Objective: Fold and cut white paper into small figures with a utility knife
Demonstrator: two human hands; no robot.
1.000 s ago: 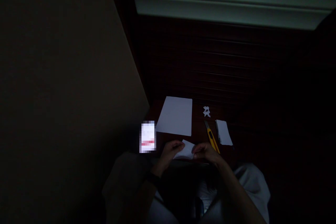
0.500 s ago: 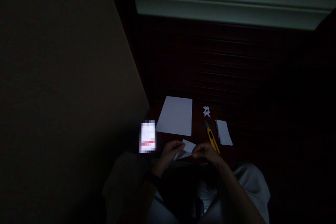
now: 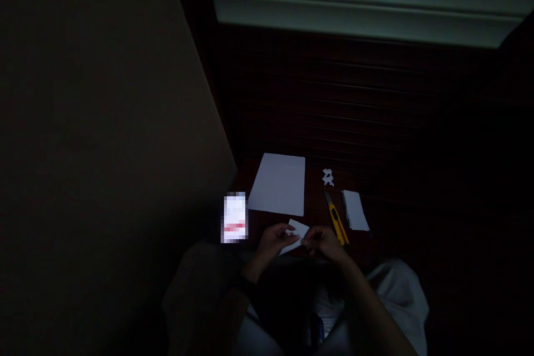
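Between my hands is a small white piece of paper point(image 3: 297, 227), partly hidden by my fingers. My left hand point(image 3: 275, 240) is closed on its left side, the thumb lying across the paper. On the right side, my right hand point(image 3: 321, 243) pinches the paper with thumb and fingertips close to the left thumb. A yellow utility knife point(image 3: 336, 224) lies just beyond my right hand, its blade end pointing away from me. Dim light hides the finer folds of the paper.
A large white sheet point(image 3: 278, 184) lies behind my hands on the dark table point(image 3: 315, 206). Small white paper scraps point(image 3: 327, 177) are at the back, and a stack of white paper point(image 3: 355, 211) is at the right. A bright, pixelated rectangle point(image 3: 235, 217) shows at the left. A wall point(image 3: 125, 122) rises on the left.
A flap of the paper was lifted half a second ago; now my thumbs have come together over it. My right hand has shifted slightly left. The knife and other papers stay put.
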